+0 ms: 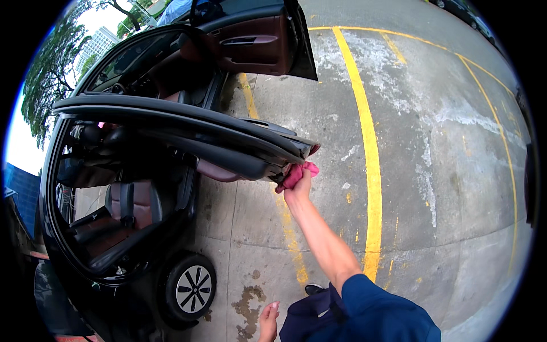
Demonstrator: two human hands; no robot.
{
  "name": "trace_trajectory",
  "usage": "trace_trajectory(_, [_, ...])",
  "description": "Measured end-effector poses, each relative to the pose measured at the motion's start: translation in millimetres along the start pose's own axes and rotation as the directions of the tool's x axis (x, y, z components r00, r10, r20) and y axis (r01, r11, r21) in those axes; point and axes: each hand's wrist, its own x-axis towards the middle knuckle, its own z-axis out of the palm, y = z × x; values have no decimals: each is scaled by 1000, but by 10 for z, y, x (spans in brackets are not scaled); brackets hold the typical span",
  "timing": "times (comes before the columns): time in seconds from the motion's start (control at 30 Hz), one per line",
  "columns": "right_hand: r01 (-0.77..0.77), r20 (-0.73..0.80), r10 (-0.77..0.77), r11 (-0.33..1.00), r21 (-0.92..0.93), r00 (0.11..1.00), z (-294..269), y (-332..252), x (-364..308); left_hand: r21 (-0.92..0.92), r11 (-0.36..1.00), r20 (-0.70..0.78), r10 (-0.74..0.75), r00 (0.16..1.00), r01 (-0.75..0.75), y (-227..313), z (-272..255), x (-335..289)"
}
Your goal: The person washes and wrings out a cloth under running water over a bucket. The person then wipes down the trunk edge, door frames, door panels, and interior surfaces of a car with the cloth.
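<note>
My right hand (297, 192) is closed round a bunched pink cloth (296, 175). It presses the cloth against the lower outer end of the open rear door (250, 151) of a black car. The arm is stretched out, with a dark blue sleeve at the shoulder. Low in the view, my left hand (269, 322) hangs beside my body with nothing in it. Its fingers are loosely apart and partly cut off by the lower edge.
The front door (253, 43) also stands open, its inner panel dark red. Inside the car is a black and brown rear seat (134, 205). A rear wheel (194, 288) stands near my left hand. Yellow lines (367, 154) cross the stained concrete floor (421, 188).
</note>
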Motion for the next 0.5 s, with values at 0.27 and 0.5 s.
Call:
trace_trajectory(0.27, [299,139,-285,950,-93,948,1348,-232,-1349,-39,994,85,105,991,-102,134,-547,-481])
trace_trajectory(0.5, [927,810,-508,-57,-370,292,2408,-31,-2270,-126,968,-87,207,974,-217,15,-1335,-488])
